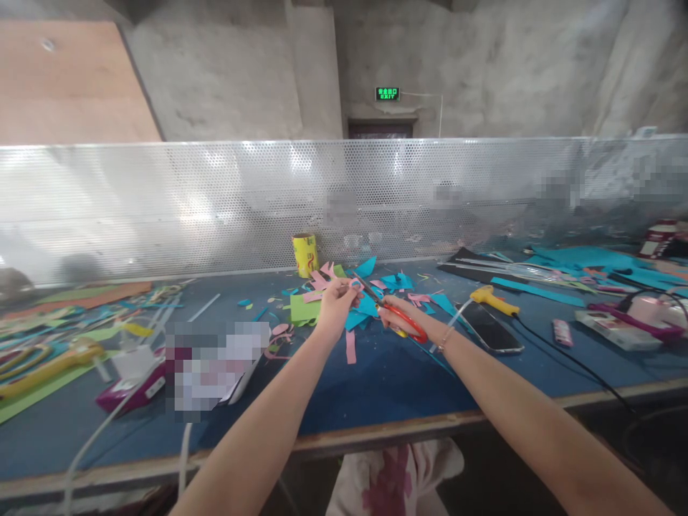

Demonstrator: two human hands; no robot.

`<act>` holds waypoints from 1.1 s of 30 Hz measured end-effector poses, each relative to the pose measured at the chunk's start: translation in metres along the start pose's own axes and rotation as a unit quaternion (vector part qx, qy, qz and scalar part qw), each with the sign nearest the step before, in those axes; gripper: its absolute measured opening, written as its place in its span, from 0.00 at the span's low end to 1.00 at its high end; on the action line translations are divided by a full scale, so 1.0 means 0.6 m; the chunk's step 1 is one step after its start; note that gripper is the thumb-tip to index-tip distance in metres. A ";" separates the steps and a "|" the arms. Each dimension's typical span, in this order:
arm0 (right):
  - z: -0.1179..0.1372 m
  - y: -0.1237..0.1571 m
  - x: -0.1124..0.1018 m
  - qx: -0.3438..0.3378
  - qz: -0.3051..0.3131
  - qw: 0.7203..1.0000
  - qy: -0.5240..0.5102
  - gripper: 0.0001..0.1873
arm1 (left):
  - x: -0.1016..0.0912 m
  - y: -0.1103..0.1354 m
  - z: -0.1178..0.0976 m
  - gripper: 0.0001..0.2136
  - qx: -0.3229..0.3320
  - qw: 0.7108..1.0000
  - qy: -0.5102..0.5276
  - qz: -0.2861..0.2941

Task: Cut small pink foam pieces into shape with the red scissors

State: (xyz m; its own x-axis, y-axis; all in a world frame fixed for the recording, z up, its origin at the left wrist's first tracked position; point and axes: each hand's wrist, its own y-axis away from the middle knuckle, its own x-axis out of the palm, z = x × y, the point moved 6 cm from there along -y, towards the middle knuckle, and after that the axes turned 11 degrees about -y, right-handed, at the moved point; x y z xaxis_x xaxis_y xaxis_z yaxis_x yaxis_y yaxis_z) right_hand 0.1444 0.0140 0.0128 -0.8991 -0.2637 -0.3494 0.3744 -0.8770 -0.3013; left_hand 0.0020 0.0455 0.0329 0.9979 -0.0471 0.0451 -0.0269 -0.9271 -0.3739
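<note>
My left hand (pixel 336 304) is closed in a pinch on a small pink paper piece (pixel 355 284), held above the blue table (pixel 387 376). My right hand (pixel 400 315) grips red-handled scissors (pixel 408 322) whose blades (pixel 368 289) point up-left and meet the pink piece. Beneath both hands lies a heap of pink, teal and green paper scraps (pixel 365 304). A loose pink strip (pixel 350 346) lies just below my left wrist.
A yellow roll (pixel 304 254) stands by the perforated metal screen (pixel 269 201). A phone (pixel 489 328) and a yellow glue gun (pixel 494 299) with a black cable lie right. Teal sheets (pixel 585 259) fill the far right. Yellow cutter (pixel 48 365) and coloured scraps lie left.
</note>
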 end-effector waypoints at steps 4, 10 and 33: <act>-0.002 -0.001 0.001 0.005 0.001 1.000 0.008 0.14 | 0.001 -0.002 0.004 0.17 -0.008 1.000 0.016 0.004; -0.005 -0.002 0.002 0.019 -0.005 1.000 0.017 0.13 | 0.000 -0.001 0.003 0.18 -0.008 1.000 0.014 -0.002; -0.010 -0.003 0.005 0.081 -0.015 0.996 0.031 0.11 | 0.001 -0.002 0.006 0.18 -0.008 0.999 0.052 -0.002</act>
State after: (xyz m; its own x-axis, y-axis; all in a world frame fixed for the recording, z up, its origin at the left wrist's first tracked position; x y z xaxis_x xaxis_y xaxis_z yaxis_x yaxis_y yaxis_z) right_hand 0.1427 0.0173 0.0068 -0.8919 -0.2158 -0.3974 0.3015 -0.9388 -0.1668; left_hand 0.0027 0.0477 0.0302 0.9864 -0.0817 0.1429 -0.0251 -0.9328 -0.3596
